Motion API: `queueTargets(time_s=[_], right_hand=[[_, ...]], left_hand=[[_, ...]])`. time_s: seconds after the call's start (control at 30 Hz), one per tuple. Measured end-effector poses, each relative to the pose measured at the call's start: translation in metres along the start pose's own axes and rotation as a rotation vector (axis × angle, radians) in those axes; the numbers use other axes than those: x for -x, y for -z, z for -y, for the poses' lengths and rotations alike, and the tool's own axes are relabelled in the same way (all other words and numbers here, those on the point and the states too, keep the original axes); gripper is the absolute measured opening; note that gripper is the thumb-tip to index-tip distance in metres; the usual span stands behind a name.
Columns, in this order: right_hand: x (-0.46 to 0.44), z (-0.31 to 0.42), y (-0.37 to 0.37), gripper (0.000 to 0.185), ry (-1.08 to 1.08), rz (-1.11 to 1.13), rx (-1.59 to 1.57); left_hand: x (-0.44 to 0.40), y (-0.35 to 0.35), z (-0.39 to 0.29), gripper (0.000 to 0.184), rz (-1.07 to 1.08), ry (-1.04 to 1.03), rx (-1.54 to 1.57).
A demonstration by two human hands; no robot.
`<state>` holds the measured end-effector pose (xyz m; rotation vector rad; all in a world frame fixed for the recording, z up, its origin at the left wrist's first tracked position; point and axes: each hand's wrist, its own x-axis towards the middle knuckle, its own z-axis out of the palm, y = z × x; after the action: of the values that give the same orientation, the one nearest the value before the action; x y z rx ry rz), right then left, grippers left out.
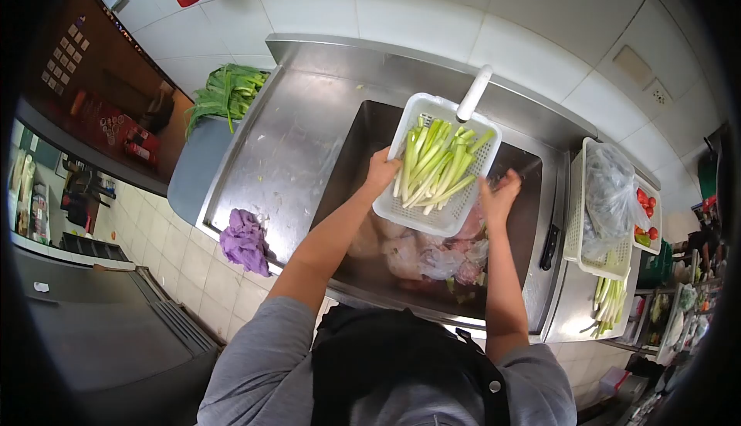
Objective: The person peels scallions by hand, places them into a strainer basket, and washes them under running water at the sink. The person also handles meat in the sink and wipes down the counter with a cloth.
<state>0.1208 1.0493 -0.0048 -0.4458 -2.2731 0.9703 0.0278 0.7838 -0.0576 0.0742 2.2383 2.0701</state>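
A white perforated basket [432, 221] is held up over the sink [340, 187], with cut green and white stalks [440, 163] lying in it. My left hand [381, 171] grips the basket's left side. At the right side, my right hand [502, 193] is near or against the basket's edge with its fingers apart; whether it touches is unclear. The white faucet [475, 92] reaches over the basket's upper edge. Below the basket, pale and pink pieces, some in clear plastic [438, 262], lie in the sink.
Purple cloth [245, 242] lies at the counter's left front edge. Green leaves [228, 92] rest on a grey-blue surface at the back left. To the right are a black-handled knife [550, 247], a basket with plastic bags [573, 229], red vegetables [645, 204] and more stalks [610, 302].
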Motion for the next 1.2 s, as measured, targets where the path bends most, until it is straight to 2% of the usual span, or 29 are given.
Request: queueTargets(time_s=[0.03, 0.07, 0.13, 0.17, 0.2, 0.23, 0.27, 0.3, 0.37, 0.4, 0.43, 0.5, 0.57, 0.63, 0.67, 0.7, 0.73, 0.77, 0.8, 0.83, 0.9, 0.97, 1.03, 1.07, 1.1, 1.17, 1.2], right_hand=[[0.017, -0.039, -0.017, 0.066, -0.183, 0.209, -0.193], [0.03, -0.054, -0.024, 0.057, -0.236, 0.521, -0.491], [0.055, -0.032, -0.016, 0.039, -0.443, 0.706, -0.427], [0.061, -0.03, -0.017, 0.039, -0.441, 0.706, -0.427], [0.066, -0.029, -0.02, 0.035, -0.473, 0.61, -0.467], [0.069, -0.027, -0.022, 0.031, -0.507, 0.515, -0.507], [0.071, -0.027, -0.023, 0.029, -0.577, 0.511, -0.489], [0.077, -0.029, -0.026, 0.029, -0.579, 0.515, -0.489], [0.092, -0.046, -0.039, 0.033, -0.557, 0.304, -0.738], [0.098, -0.054, -0.043, 0.032, -0.526, 0.249, -0.73], [0.101, -0.052, -0.043, 0.032, -0.523, 0.248, -0.727], [0.108, -0.044, -0.047, 0.032, -0.489, 0.03, -0.777], [0.11, -0.025, -0.045, 0.031, -0.534, 0.006, -0.766], [0.116, -0.006, -0.049, 0.033, -0.609, -0.024, -0.987], [0.121, 0.002, -0.051, 0.036, -0.619, -0.007, -0.973], [0.123, 0.012, -0.049, 0.036, -0.619, -0.011, -0.972], [0.124, 0.022, -0.04, 0.041, -0.706, 0.074, -1.03], [0.122, 0.03, -0.029, 0.046, -0.792, 0.161, -1.086], [0.121, 0.032, -0.021, 0.057, -0.645, 0.229, -1.039], [0.114, 0.026, -0.013, 0.057, -0.64, 0.223, -1.043], [0.093, 0.002, 0.022, 0.064, -0.604, 0.251, -1.357], [0.067, -0.017, 0.059, 0.074, -0.805, 0.052, -1.132], [0.047, -0.045, 0.086, 0.074, -0.619, 0.405, -1.105], [0.037, -0.051, 0.092, 0.068, -0.667, 0.554, -1.062], [0.032, -0.056, 0.098, 0.068, -0.667, 0.553, -1.066], [0.024, -0.062, 0.105, 0.063, -0.728, 0.696, -0.934], [0.02, -0.05, 0.109, 0.061, -0.765, 0.703, -0.987]], left_hand=[[0.0, 0.003, 0.003, 0.032, 0.015, 0.026, 0.045], [-0.003, 0.005, 0.007, 0.031, 0.024, 0.036, 0.099], [-0.001, 0.006, 0.008, 0.033, 0.029, 0.03, 0.071], [-0.002, 0.007, 0.008, 0.035, 0.033, 0.016, 0.04], [0.0, 0.005, 0.001, 0.035, 0.03, 0.013, 0.039], [0.006, 0.002, -0.013, 0.041, -0.034, -0.101, -0.172], [0.013, 0.001, -0.025, 0.048, -0.098, -0.21, -0.383], [0.02, -0.001, -0.035, 0.048, -0.099, -0.207, -0.385], [0.029, -0.005, -0.052, 0.07, -0.141, -0.27, -0.553], [0.035, -0.006, -0.054, 0.079, -0.193, -0.331, -0.65], [0.042, -0.007, -0.045, 0.079, -0.193, -0.333, -0.646], [0.059, -0.015, -0.025, 0.081, -0.493, -0.229, -0.43], [0.093, -0.041, -0.003, 0.077, -0.301, -0.081, -0.134], [0.123, -0.074, 0.006, 0.067, -0.076, -0.023, 0.197], [0.119, -0.08, 0.007, 0.067, -0.075, -0.024, 0.197], [0.115, -0.085, 0.003, 0.057, -0.145, 0.069, 0.253], [0.112, -0.091, 0.005, 0.047, -0.212, 0.165, 0.31], [0.108, -0.09, 0.008, 0.047, -0.204, 0.167, 0.315], [0.097, -0.084, 0.024, 0.041, -0.164, 0.144, 0.371], [0.089, -0.072, 0.021, 0.037, -0.125, 0.119, 0.421], [0.083, -0.051, 0.02, 0.036, -0.156, 0.089, 0.302], [0.071, -0.03, 0.02, 0.035, -0.072, 0.071, 0.321], [0.058, -0.017, 0.01, 0.036, -0.021, 0.041, 0.286], [0.05, -0.011, 0.003, 0.037, 0.026, 0.008, 0.251], [0.042, -0.008, -0.005, 0.037, 0.027, 0.008, 0.248], [0.024, -0.004, -0.02, 0.038, 0.146, -0.047, 0.171], [0.015, -0.004, -0.024, 0.039, 0.166, -0.014, 0.173]])
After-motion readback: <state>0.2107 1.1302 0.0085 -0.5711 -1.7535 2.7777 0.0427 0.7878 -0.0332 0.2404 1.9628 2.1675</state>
